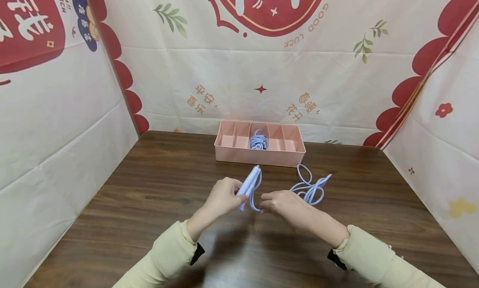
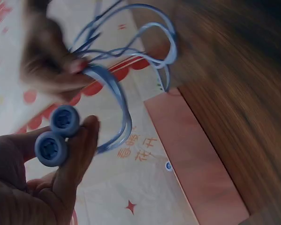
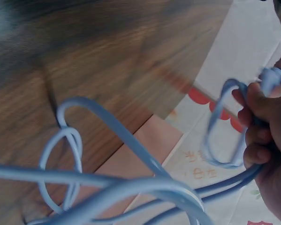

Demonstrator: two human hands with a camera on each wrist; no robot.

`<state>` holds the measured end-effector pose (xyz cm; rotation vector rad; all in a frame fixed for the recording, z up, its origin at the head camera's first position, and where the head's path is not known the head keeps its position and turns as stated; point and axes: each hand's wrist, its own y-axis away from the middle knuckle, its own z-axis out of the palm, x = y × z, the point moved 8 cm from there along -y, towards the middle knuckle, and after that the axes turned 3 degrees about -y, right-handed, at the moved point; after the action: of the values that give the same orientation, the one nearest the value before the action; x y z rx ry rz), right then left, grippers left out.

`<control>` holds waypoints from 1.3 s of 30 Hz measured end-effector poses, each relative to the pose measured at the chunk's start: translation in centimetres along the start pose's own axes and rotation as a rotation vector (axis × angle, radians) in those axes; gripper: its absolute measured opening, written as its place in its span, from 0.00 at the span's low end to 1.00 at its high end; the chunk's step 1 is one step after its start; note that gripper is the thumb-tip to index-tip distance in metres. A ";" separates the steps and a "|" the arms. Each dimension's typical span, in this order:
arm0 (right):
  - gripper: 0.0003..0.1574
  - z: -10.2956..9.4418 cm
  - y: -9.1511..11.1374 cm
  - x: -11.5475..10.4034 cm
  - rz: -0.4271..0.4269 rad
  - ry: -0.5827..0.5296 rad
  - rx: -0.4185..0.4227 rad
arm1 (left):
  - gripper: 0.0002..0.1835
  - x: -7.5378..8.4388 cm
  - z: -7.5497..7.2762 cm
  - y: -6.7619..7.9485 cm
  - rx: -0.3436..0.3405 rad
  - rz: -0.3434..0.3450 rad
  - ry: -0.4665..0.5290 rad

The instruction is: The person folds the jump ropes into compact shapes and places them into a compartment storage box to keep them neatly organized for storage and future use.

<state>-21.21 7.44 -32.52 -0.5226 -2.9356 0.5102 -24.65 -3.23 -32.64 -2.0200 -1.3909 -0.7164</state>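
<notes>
My left hand (image 1: pixel 222 195) grips the two light-blue handles of a jump rope (image 1: pixel 248 183) side by side, tilted above the table. In the left wrist view the round ends of the handles (image 2: pixel 64 121) face the camera, between thumb and fingers. From the handles' far end the doubled cord (image 1: pixel 256 193) bends down to my right hand (image 1: pixel 288 204), whose curled fingers hold it just right of the handles. Past the right hand the remaining cord (image 1: pixel 311 189) hangs or lies in loose loops; the head view does not settle which.
Beyond the hands, a pink divided box (image 1: pixel 258 157) stands near the back edge of the brown wooden table (image 1: pixel 149 188). A coiled blue cord (image 1: pixel 259 141) fills its middle compartment. Printed white cloth (image 1: pixel 232 72) encloses the back and both sides.
</notes>
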 end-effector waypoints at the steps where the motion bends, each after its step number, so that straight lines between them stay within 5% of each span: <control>1: 0.06 -0.1 -0.2 -0.1 -0.006 -0.031 -0.004 | 0.01 0.3 0.2 0.0 -0.008 0.034 -0.094; 5: 0.04 -1.0 -0.9 0.0 -0.028 -0.212 0.016 | 0.07 1.2 1.2 0.5 -0.063 0.169 -0.367; 9: 0.04 -1.8 -1.4 0.7 -0.036 -0.405 0.052 | 0.09 2.1 1.7 1.4 -0.119 0.314 -0.473; 16: 0.07 -1.1 -1.7 2.7 0.066 -0.830 0.046 | 0.12 2.7 1.3 2.9 -0.165 0.532 -0.377; 21: 0.09 -0.4 -1.6 3.5 0.173 -1.011 0.128 | 0.04 2.5 0.5 3.7 -0.055 0.564 -0.236; 29: 0.06 -0.3 -1.5 3.6 0.319 -1.053 0.349 | 0.22 1.8 -0.7 5.1 0.225 0.609 -0.218; 39: 0.10 0.9 -2.1 2.7 0.288 -0.928 0.306 | 0.19 1.0 -1.5 5.5 0.356 0.632 -0.162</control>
<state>-24.58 6.26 -32.51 -0.8491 -3.4811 1.5802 -19.35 -5.25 -31.82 -2.0765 -0.7971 -0.0260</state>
